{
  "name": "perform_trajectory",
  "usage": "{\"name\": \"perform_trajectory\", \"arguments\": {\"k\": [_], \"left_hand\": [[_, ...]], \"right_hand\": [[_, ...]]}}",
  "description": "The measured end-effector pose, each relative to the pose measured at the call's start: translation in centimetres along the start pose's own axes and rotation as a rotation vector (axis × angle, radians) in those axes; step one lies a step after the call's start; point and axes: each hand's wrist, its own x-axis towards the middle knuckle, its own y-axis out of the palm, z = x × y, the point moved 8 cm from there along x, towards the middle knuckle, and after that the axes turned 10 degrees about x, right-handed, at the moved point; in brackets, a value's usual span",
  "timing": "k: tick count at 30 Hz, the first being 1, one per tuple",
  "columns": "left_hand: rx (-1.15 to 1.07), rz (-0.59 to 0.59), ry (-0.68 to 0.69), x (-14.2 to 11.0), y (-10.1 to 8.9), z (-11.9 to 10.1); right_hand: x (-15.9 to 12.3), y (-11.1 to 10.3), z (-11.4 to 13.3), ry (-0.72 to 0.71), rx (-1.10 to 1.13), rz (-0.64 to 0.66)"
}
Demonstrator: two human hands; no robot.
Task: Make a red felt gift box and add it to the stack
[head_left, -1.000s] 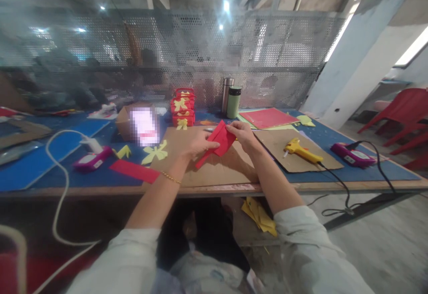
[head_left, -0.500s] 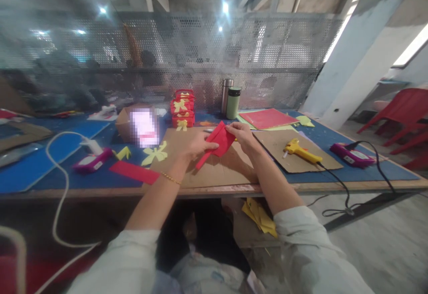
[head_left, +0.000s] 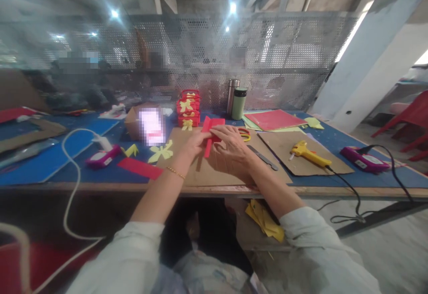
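A folded piece of red paper (head_left: 207,147) is between my two hands, above a brown cardboard sheet (head_left: 187,171). My left hand (head_left: 194,144) pinches its left side. From the right, my right hand (head_left: 232,144) lies over the paper with its fingers bent onto it; some of the fingertips are hidden. Yellow-handled scissors (head_left: 245,134) and a flat grey metal strip (head_left: 264,158) lie just right of my right hand. On the left are a yellow paper bow (head_left: 161,152) and a flat red strip (head_left: 140,168).
Stacked red boxes with yellow bows (head_left: 188,111) stand behind, near a green bottle (head_left: 238,104) and a steel flask (head_left: 231,95). A yellow glue gun (head_left: 309,153) rests on cardboard at right. Purple power blocks (head_left: 364,159) and cords flank the work area.
My right hand has moved from the paper's upper right corner down across its face, and the paper has turned more upright. The scissors and metal strip now show. The view has shifted slightly left.
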Motion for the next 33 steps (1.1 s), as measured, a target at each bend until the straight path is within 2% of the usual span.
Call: {"name": "perform_trajectory", "arguments": {"k": [4,8,11,13,16,18,22,24,28,33], "left_hand": [[0.001,0.021,-0.105,-0.3,0.2,0.4],[-0.039,0.061,-0.068,-0.5,0.4,-0.6],[0.002,0.037,-0.037,-0.8,0.2,-1.2],[0.122,-0.02,0.014,-1.1,-0.3,-1.8],[0.366,-0.137,0.161,-1.6,-1.0,-3.3],[0.416,-0.151,0.237,-1.6,-1.0,-3.8],[0.232,-0.053,0.253,-0.7,-0.7,-3.2],[0.156,-0.063,0.255,-0.2,-1.2,-2.9],[0.069,-0.151,0.278,-0.1,-2.5,-3.0],[0.173,-0.044,0.22,-0.7,-1.3,-2.9]], "right_hand": [[0.0,0.6,-0.4,0.024,0.027,0.01],[0.0,0.0,-0.9,0.066,0.02,-0.051],[0.2,-0.6,-1.3,0.118,0.105,-0.111],[0.2,-0.9,-1.8,0.169,0.202,-0.153],[0.3,-1.4,-2.6,0.283,0.394,-0.207],[0.1,-1.6,-3.1,0.372,0.56,-0.251],[-0.2,-1.4,-3.2,0.504,0.846,-0.293],[-0.3,-1.4,-3.2,0.538,0.904,-0.292],[-0.3,-1.4,-3.5,0.555,0.897,-0.288],[-0.1,-1.5,-3.4,0.494,0.843,-0.276]]}}
